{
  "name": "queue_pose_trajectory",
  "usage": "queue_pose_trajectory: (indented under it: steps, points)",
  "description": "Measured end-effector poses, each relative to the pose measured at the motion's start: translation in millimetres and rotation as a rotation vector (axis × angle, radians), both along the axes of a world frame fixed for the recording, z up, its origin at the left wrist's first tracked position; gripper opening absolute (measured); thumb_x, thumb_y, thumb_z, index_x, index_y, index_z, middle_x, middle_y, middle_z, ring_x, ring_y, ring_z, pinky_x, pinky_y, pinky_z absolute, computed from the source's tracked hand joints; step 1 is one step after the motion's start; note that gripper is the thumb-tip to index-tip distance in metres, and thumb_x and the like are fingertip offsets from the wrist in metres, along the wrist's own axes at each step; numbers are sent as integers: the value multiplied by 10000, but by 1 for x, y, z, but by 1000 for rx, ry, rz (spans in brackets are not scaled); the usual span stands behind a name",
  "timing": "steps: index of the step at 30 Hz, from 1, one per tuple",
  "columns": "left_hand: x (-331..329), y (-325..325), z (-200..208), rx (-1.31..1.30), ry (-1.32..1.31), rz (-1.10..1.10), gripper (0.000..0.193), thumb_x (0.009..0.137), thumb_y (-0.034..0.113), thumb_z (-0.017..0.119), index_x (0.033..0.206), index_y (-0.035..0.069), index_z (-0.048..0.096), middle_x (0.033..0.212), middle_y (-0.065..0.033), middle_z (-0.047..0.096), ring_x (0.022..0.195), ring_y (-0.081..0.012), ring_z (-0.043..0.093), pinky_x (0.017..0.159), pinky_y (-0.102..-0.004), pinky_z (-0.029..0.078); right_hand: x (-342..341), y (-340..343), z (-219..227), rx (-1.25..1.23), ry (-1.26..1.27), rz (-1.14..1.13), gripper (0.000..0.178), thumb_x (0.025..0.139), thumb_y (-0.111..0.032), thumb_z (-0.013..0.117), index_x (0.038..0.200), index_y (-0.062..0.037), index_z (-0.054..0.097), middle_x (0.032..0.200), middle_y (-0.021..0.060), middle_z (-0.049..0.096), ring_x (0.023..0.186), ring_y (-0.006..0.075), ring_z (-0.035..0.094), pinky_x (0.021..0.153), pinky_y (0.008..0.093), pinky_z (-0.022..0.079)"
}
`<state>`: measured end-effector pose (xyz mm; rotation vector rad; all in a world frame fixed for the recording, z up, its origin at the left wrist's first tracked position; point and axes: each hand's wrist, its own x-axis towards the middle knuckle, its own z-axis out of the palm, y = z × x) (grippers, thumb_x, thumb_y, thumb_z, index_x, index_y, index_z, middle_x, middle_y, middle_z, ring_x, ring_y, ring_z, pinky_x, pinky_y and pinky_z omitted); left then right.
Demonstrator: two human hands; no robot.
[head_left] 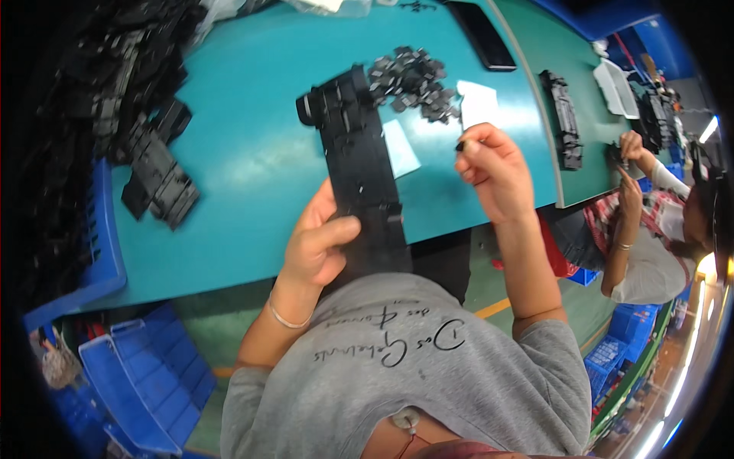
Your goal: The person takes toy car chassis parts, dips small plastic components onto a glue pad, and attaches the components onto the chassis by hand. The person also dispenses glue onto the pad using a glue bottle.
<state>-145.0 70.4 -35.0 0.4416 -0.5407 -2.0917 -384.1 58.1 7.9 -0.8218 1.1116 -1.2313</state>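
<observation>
My left hand (317, 237) is closed round the near left edge of a long black plastic housing (359, 164), its thumb on the upper face. The housing slants away from my body, and its thicker far end lies over the table. To the right, my right hand (497, 164) pinches a small black plastic piece (460, 145) between thumb and fingers, apart from the housing. Beyond them a heap of small black parts (413, 80) is spread on the table. Pale paper slips (478, 103) lie beside the heap, and another is partly hidden behind the housing.
A blue crate (111, 260) piled with black plastic assemblies (115, 84) stands at the left; a few assemblies (160, 176) lie on the teal table (245, 99). A black phone (482, 34) rests at the far right. A co-worker (650, 245) handles parts at the neighbouring green table.
</observation>
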Motion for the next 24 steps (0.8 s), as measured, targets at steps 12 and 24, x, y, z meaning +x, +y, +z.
queue_pose_trajectory:
  steps: [12, 24]
  points:
    - [7, -2, 26, -41, -220, 274, 450, 820, 39, 580, 1240, 23, 420, 1144, -83, 555, 1026, -169, 555, 897, -322, 446, 4, 22, 0, -115, 22, 6, 97, 816, -53, 624, 898, -3, 612, 760, 59, 632, 684, 120, 612, 593, 222, 455]
    - [19, 6, 20, 88, -316, 176, 279, 831, 51, 559, 1103, 12, 514, 1009, -54, 572, 924, -147, 558, 821, -307, 456, 29, 42, 2, -98, 181, 32, 135, 817, -15, 626, 947, 13, 601, 800, 46, 628, 701, 78, 575, 628, 203, 462]
